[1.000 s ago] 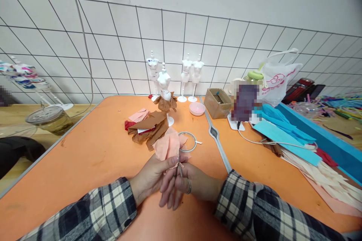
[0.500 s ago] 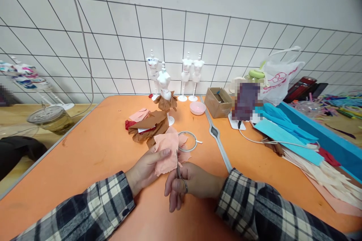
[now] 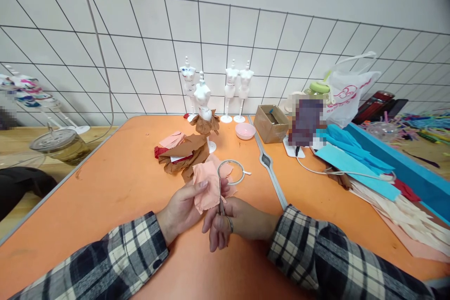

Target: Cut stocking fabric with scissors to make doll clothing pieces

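My left hand (image 3: 183,207) pinches a peach-pink piece of crepe paper (image 3: 207,188) between thumb and fingers. In my right hand (image 3: 232,221) is a pair of scissors (image 3: 221,204), its narrow blades pointing away from me along the paper's right edge; a finger loop shows by the thumb, and the rest of the handles is hidden. Just beyond the hands, more pink paper scraps (image 3: 230,192) lie on the table, partly under a round metal hoop (image 3: 242,176). A white mini dress form (image 3: 203,96) with a brown crinkled skirt stands behind a pile of brown paper (image 3: 184,154).
More white dress forms (image 3: 231,85) stand by the tiled wall. A pink bowl (image 3: 245,131), a cardboard box (image 3: 271,124) and a phone on a stand (image 3: 305,122) are at the back. Coloured paper (image 3: 358,173) covers the right side; a lidded glass jar (image 3: 59,145) is left.
The scissors and the right hand have shifted slightly up and left along the paper. The pink piece has turned a little in my left hand, and the whole view has tilted slightly.
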### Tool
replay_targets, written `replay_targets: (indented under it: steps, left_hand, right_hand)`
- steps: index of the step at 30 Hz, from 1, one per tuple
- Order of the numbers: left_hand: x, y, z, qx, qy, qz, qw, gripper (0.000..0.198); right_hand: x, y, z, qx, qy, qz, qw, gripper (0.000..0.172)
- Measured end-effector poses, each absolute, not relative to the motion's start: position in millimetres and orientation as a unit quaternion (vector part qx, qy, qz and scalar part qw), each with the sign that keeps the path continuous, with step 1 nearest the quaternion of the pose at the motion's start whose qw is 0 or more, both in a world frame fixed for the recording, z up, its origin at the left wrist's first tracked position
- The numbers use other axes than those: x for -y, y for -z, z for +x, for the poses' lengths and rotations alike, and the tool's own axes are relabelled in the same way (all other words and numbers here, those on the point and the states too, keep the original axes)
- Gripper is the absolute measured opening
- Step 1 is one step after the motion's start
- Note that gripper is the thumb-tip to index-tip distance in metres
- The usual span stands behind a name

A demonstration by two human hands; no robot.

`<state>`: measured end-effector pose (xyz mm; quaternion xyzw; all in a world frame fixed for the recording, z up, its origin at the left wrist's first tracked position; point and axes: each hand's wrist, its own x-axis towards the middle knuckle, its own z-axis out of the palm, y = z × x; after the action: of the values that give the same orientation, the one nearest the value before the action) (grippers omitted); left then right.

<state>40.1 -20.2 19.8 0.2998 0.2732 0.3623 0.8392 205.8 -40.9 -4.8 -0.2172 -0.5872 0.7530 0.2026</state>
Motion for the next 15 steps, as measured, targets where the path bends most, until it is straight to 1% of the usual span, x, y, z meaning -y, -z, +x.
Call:
replay_targets:
  steps: [5,8,11,13,15]
  left_hand:
    - [20.5,-12.7,39.4,-0.302,-0.383,0.318,0.813,0.027]
    - [22.4,-12.3,41.7,-0.276,-0.387,0.314,0.822,0.035]
    - [24.5,-14.4,44.1,-0.256,-0.383,0.305,0.833,0.046]
    - [25.1,-15.3,44.5,-0.254,-0.383,0.301,0.835,0.047]
    - [25.0,-15.3,44.0,-0.254,-0.383,0.302,0.836,0.047]
  right_hand:
    - [42.0,-0.7,206.6,0.575,-0.770,-0.201,0.192,0.068]
    - [42.6,-0.3,207.1,0.566,-0.779,-0.163,0.214,0.067]
    - [42.9,1.6,208.0,0.584,-0.763,-0.141,0.239,0.059]
    - [43.2,1.9,208.6,0.596,-0.751,-0.144,0.245,0.054]
    - [43.7,0.6,209.2,0.592,-0.754,-0.144,0.244,0.055]
